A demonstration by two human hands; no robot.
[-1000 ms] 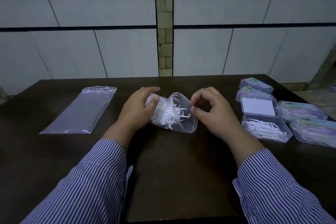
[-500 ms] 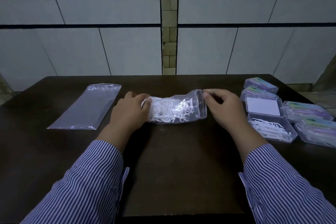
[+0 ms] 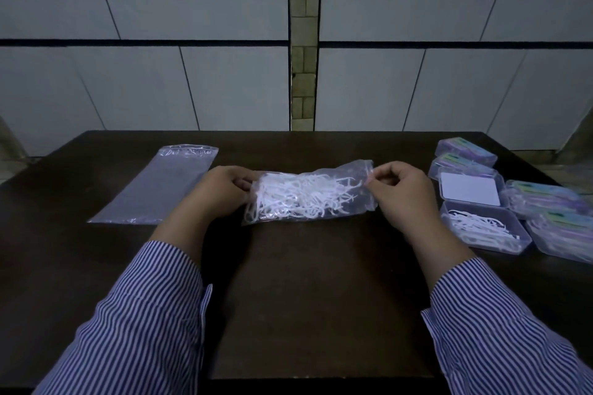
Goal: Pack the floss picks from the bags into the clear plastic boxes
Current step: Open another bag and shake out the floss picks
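Observation:
A clear plastic bag full of white floss picks lies sideways on the dark table. My left hand grips its left, closed end. My right hand pinches the bag's mouth at the right end. An open clear box right of my right hand holds a small heap of floss picks, and its lid stands behind it with a white card inside.
An empty flat zip bag lies at the left of the table. Several closed clear boxes with coloured labels crowd the right edge. A tiled wall stands behind the table.
The bag, bunched up between both hands a second ago, has been stretched out flat and sideways. My right hand moved right along it to the mouth.

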